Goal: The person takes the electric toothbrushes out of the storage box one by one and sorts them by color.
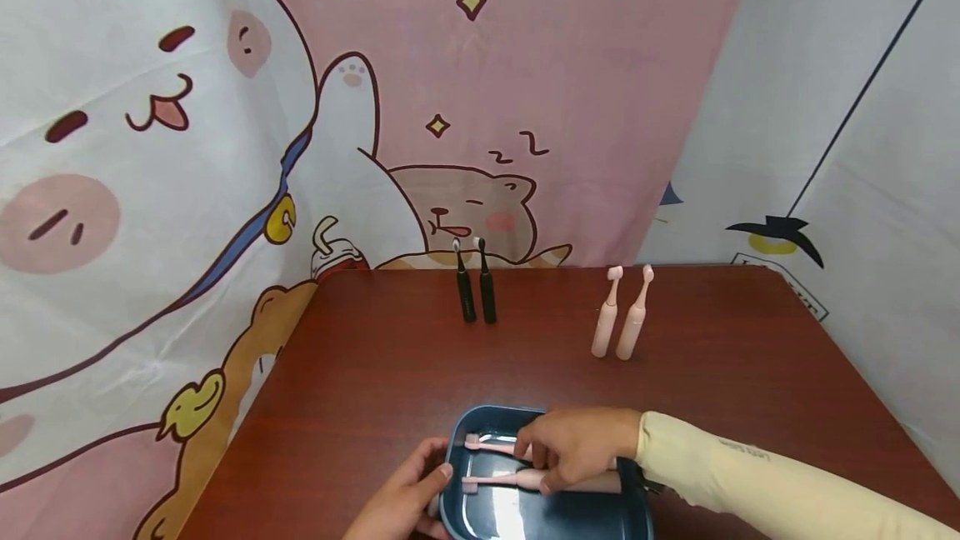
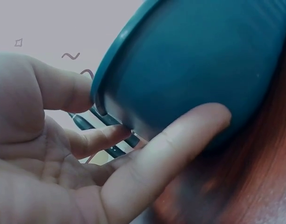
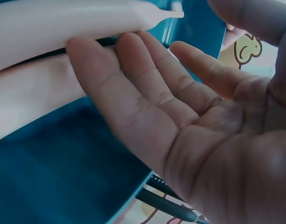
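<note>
4 thick-handled pale-pink toothbrushes (image 1: 605,327) (image 1: 632,330) (image 1: 491,444) (image 1: 528,480), 2 thick-handled black toothbrushes (image 1: 465,294) (image 1: 487,297), 1 glossy blue rounded-rectangular tray (image 1: 577,517), 1 reddish-brown table (image 1: 375,357).

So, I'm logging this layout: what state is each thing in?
Blue tray: uncovered, part filled
Pink toothbrushes in the tray: lying down, side by side
Pink toothbrushes outside it: standing, heads up
Black toothbrushes: standing, heads up
Left hand: holding the tray's side
Right hand: fingers at the lying toothbrushes; grip unclear

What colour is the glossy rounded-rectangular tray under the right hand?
The tray is dark blue, showing best in the head view.
</note>
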Available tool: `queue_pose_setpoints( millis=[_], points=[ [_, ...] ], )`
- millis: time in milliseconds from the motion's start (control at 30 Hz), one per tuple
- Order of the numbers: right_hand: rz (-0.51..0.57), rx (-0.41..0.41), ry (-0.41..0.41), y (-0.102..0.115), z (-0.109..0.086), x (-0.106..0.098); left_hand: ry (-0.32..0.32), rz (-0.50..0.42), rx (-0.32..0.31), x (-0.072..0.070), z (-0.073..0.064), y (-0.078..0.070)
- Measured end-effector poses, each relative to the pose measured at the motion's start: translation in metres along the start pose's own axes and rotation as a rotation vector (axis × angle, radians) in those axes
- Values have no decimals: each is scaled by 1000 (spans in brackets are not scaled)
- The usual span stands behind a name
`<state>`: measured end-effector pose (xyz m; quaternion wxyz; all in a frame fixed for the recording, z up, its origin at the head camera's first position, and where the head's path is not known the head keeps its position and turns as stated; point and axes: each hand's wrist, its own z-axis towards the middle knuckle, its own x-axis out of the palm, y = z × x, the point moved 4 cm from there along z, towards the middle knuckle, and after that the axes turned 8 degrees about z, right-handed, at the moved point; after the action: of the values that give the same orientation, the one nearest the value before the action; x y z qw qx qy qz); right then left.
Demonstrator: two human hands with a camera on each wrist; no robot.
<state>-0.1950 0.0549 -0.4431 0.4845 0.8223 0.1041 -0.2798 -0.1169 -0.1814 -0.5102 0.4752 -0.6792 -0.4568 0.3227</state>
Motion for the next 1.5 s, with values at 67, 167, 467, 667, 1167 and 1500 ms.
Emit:
queue_pose_setpoints(
  millis=[67,167,467,667,1167,1500],
  points=[
    [-27,0,2,2,1,1,-1,-17,21,2,1,-2],
    [-86,-4,-7,4,2,2,-12,-32,60,4,2,-5],
    [-191,-12,6,7,2,7,-20,-43,44,6,5,-5],
    [-218,-5,36,5,0,9,-6,-48,62,6,5,-6],
    [-272,-13,160,7,3,24,5,-56,64,5,4,-4],
    [-306,-35,179,11,5,27,11,-65,53,4,5,-3]
  ],
)
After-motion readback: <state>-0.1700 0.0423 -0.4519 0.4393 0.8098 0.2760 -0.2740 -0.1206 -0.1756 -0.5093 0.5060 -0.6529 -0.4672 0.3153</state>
